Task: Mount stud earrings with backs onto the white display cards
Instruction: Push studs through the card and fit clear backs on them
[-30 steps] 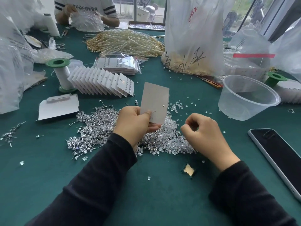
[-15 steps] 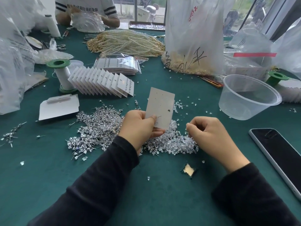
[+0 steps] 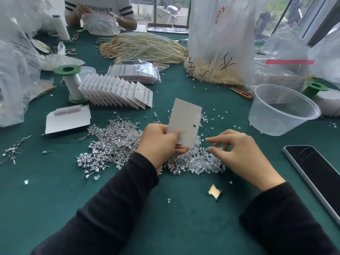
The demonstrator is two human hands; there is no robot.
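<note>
Display card (image 3: 185, 116): I log it upright over stud pile (image 3: 114, 142), one post (image 3: 183, 132) through it | left hand (image 3: 160, 142): pinches card's lower edge | right hand (image 3: 241, 153): fingers loosely spread over pile's right side

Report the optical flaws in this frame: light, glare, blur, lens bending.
Head view: soft daylight from the windows, faint shadows on the table; the plastic bag is nearly blown out. Head view: the right hand looks slightly smeared at its fingertips, while the left hand and card are sharper. Head view: the wide lens tilts the window frame at the edge; the black sleeve shows little detail.
</note>
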